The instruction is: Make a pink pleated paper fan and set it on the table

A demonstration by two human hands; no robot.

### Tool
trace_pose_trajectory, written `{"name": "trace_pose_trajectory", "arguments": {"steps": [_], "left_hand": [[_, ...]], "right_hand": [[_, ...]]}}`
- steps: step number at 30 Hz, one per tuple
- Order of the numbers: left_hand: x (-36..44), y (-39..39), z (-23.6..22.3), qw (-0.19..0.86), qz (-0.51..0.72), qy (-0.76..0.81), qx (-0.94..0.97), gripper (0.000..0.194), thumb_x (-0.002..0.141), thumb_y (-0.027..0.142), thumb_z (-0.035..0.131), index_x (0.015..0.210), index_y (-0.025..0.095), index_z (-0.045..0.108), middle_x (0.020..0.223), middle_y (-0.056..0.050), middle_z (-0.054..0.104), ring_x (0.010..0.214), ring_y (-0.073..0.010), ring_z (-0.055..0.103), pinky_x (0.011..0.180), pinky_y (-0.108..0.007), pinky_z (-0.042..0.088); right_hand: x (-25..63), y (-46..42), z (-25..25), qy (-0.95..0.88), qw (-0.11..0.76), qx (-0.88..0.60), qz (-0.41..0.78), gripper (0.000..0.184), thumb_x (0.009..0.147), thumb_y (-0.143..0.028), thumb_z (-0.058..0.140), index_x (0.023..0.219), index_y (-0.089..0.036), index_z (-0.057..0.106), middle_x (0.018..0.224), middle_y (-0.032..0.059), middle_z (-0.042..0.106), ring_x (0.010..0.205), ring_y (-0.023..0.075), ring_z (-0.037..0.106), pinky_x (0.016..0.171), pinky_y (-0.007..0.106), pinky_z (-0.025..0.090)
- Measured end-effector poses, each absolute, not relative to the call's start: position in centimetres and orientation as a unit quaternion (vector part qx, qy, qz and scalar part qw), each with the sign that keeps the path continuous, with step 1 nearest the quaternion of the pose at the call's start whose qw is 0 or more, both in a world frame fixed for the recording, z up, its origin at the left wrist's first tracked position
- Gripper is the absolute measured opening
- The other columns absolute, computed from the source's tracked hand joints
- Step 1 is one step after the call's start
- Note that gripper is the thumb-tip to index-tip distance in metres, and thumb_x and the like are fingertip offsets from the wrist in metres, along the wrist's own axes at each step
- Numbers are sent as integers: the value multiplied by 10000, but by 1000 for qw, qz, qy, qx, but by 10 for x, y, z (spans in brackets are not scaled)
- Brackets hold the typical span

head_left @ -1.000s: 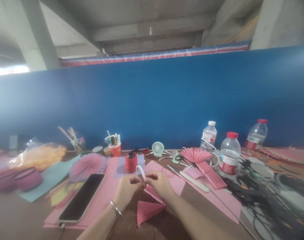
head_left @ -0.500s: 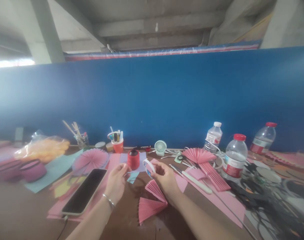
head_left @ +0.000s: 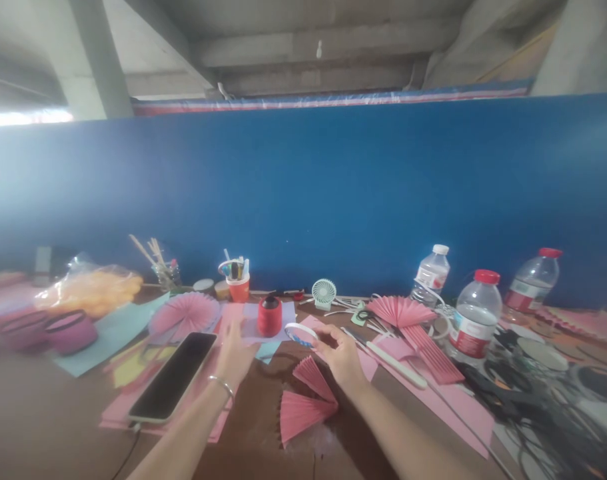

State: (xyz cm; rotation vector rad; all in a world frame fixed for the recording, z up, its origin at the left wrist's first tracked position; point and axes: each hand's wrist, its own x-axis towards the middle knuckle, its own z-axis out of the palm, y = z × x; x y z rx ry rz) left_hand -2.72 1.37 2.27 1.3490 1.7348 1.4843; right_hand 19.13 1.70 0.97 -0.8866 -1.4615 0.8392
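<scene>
My right hand [head_left: 340, 355] pinches a roll of tape [head_left: 301, 341], a narrow white ring with some blue on its inner side, in the air over the table. Below it lies a pink pleated paper fan [head_left: 306, 410], partly spread into two sections. My left hand [head_left: 237, 352] wears a silver bracelet and reaches forward, its fingers stretched out and slightly blurred, with nothing visible in them. It hovers over pink paper sheets beside a black-screened phone [head_left: 176, 377]. Just beyond both hands stands a red, rounded container with a dark top [head_left: 270, 317].
A round pink paper fan [head_left: 186, 316] lies at left, near a cup of pens [head_left: 239, 289]. A small fan [head_left: 324, 293] stands at the back. Bottles [head_left: 477, 313], a white-handled tool [head_left: 398, 365], more pleated paper [head_left: 430, 350] and tangled black cables [head_left: 508, 383] crowd the right.
My left hand has drawn away from the tape, and its pinched fingers have straightened forward. My right hand has tilted the tape roll flatter. The view has shifted slightly.
</scene>
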Motion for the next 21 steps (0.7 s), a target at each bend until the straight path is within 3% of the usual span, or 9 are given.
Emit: {"name": "trace_pose_trajectory", "arguments": {"steps": [2, 4, 7, 10, 13, 21], "left_hand": [[-18, 7, 25, 163, 507, 601, 596, 333, 646, 228, 592, 978, 215, 559, 1071, -52, 504, 1046, -229, 446, 864, -358, 382], [-9, -1, 28, 106, 436, 538, 713, 275, 747, 275, 511, 1013, 236, 568, 1109, -46, 510, 1071, -226, 428, 926, -381, 320], [3, -12, 29, 138, 338, 487, 793, 222, 811, 306, 441, 955, 243, 598, 950, -21, 607, 883, -188, 533, 795, -315, 391], [9, -18, 26, 159, 321, 518, 777, 254, 843, 318, 388, 833, 214, 620, 749, -1, 636, 670, -150, 553, 637, -254, 393], [12, -19, 24, 140, 322, 532, 770, 243, 822, 333, 438, 752, 191, 621, 692, -1, 628, 628, -142, 542, 605, -238, 372], [16, -23, 23, 149, 322, 509, 785, 255, 827, 332, 440, 715, 172, 604, 646, -2, 583, 604, -125, 518, 587, -220, 356]], "right_hand": [[190, 18, 7, -629, 584, -369, 356, 115, 688, -236, 610, 782, -182, 650, 795, 37, 642, 766, 188, 584, 711, 288, 460], [188, 19, 3, -639, 582, -361, 350, 96, 678, -222, 620, 758, -186, 660, 782, 38, 645, 756, 188, 590, 701, 293, 469], [186, 19, 1, -668, 570, -355, 321, 76, 696, -216, 610, 737, -195, 671, 772, 42, 655, 746, 190, 598, 696, 304, 476], [186, 14, 2, -707, 565, -363, 220, 150, 745, -237, 569, 857, -208, 665, 902, 70, 639, 863, 211, 573, 780, 343, 449], [183, 6, 4, -761, 542, -329, 136, 225, 792, -228, 514, 993, -211, 615, 956, 78, 612, 920, 206, 541, 816, 338, 427], [178, 3, 2, -767, 540, -330, 104, 172, 823, -181, 463, 876, -184, 627, 851, 59, 635, 819, 161, 571, 759, 274, 446]]}}
